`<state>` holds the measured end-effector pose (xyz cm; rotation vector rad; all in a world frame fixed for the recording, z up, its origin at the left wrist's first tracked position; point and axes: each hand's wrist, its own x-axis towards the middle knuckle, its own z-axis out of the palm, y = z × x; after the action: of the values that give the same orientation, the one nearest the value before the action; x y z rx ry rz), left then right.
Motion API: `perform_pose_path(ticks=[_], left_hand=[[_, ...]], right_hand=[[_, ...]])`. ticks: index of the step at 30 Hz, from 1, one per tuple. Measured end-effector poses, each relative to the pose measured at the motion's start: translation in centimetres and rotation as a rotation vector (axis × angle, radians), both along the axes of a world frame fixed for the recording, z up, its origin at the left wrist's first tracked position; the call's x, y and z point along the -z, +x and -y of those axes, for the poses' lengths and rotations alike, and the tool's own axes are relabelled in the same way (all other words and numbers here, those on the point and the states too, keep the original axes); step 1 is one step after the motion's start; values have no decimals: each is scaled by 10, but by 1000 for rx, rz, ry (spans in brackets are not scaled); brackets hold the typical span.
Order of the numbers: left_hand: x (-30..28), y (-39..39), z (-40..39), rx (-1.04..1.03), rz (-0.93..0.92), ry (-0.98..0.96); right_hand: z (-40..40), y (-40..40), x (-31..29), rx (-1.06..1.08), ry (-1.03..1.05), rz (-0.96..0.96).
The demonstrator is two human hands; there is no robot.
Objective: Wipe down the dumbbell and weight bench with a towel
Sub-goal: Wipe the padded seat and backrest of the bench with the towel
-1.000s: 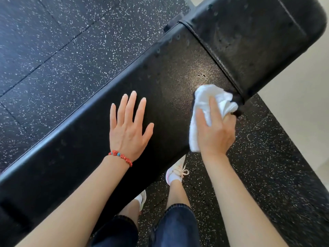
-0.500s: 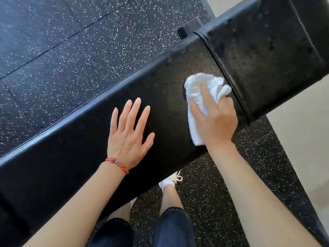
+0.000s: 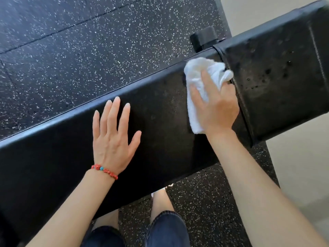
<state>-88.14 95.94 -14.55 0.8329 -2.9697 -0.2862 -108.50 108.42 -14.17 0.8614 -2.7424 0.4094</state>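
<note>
- Towel [image 3: 199, 81] sits bunched on the bench [image 3: 160, 132], right by the seam [image 3: 238, 104] where the two black pads meet.
- The right hand [image 3: 216, 106] presses down on the towel, with its fingers curled over the cloth and gripping it.
- The left hand [image 3: 114, 138] lies flat on the bench with its fingers spread, holding nothing.
- No dumbbell shows in this view.
- To wipe well, she should push the towel firmly along the pad and into the seam, where dirt likes to hide.
- The far pad [image 3: 277, 82] has small dark spots, so it likely needs a good rub too.
- The flat hand can help her stay steady.
</note>
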Motion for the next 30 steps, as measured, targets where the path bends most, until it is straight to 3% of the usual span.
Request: perform_pose_path(ticks=[4,6,11,14,17,19,21,26,30], left_hand=[[2,1,3,-16,0,4],[1,0,2,-24,2,17],[-2,2,3,-49,-16,26],[-7,9,4,-87,1,50],[-10,18,11,-55,25,54],[-10,19,14,-30,38,58],[-12,19,15,-14,53,74],[-21,20,15,14,94,121],[-32,21,15,86,102,169]], right_hand=[[25,-24,2,213,12,136],[29,-3,0,206,-6,115],[55,79,1,-221,29,77],[55,71,0,-370,33,-5],[46,34,4,-234,111,-161],[46,24,4,-18,88,-95],[45,41,4,69,44,6],[21,111,-2,-157,121,37],[9,114,-18,-65,41,95]])
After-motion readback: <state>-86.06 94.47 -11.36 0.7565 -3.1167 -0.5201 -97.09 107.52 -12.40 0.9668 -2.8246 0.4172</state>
